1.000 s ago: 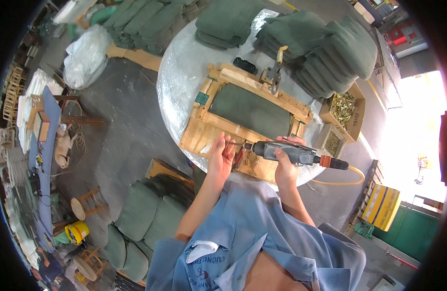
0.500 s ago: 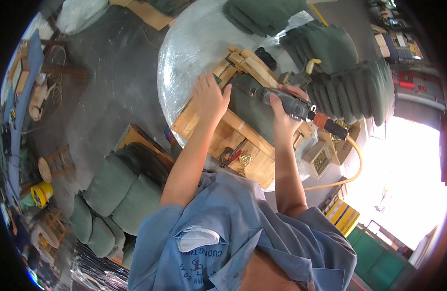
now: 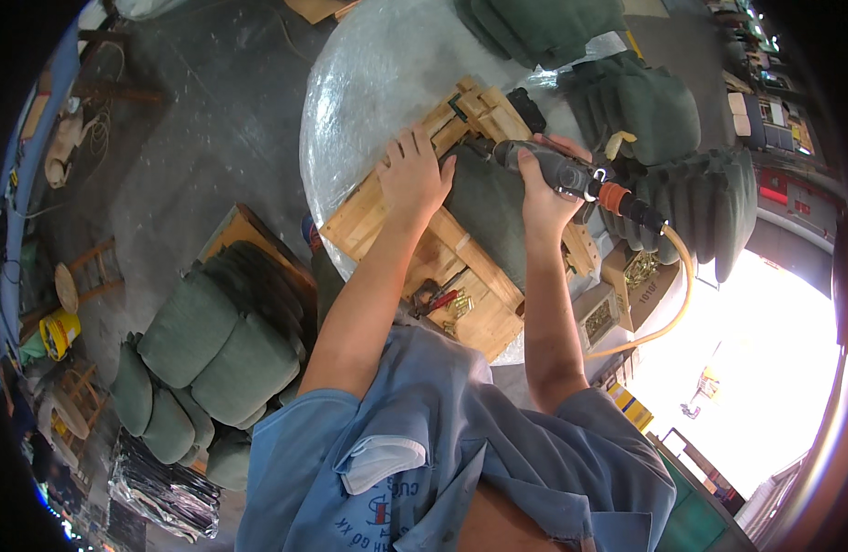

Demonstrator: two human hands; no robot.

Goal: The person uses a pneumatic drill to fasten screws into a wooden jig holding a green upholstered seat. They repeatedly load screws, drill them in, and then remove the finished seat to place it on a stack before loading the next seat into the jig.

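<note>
My right hand [image 3: 545, 189] is wrapped around a dark air-powered driver [image 3: 564, 173] with an orange coupling and a yellow hose [image 3: 689, 276]. Its nose points left, over a green cushioned pad [image 3: 487, 207] inside a wooden frame [image 3: 453, 241]. On the left rail of that frame lies my left hand [image 3: 415, 177], fingers stretched out and thumb apart, holding nothing. Whether the driver's tip touches the wood cannot be made out. In the frame's near compartment are a red-handled tool [image 3: 442, 301] and loose brass-coloured fasteners [image 3: 461, 308].
The frame rests on a round table [image 3: 337, 120] wrapped in clear film. Stacked green cushions [image 3: 649, 110] stand at its far right, and more cushions [image 3: 226, 322] at the left. Boxes of fasteners [image 3: 599, 317] sit right of the frame. A black item [image 3: 527, 109] lies beyond it.
The whole view has shifted slightly. The driver's nose has moved a little toward the frame's far corner, still in my right hand. My left hand has flattened onto the rail.
</note>
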